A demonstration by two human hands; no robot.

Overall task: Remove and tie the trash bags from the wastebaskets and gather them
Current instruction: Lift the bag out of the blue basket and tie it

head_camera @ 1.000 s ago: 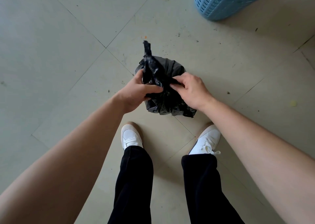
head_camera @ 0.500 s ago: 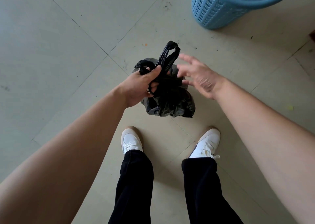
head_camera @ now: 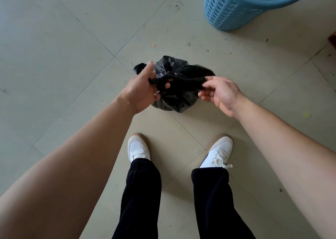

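The left hand [head_camera: 141, 89] curls tight round one twisted end of the bag [head_camera: 174, 99]. The right hand [head_camera: 222, 92] pinches the other end between thumb and fingers, and the strand is stretched between them. The bag is at mid-frame, low over the floor [head_camera: 72, 39]; I cannot tell whether it rests there. The basket [head_camera: 227, 11] stands at the upper right, well apart. This bag appears to be out, with its knot half drawn. Tightening it and gathering the bags are left.

crumpled black trash bag [head_camera: 179, 100], handles stretched sideways
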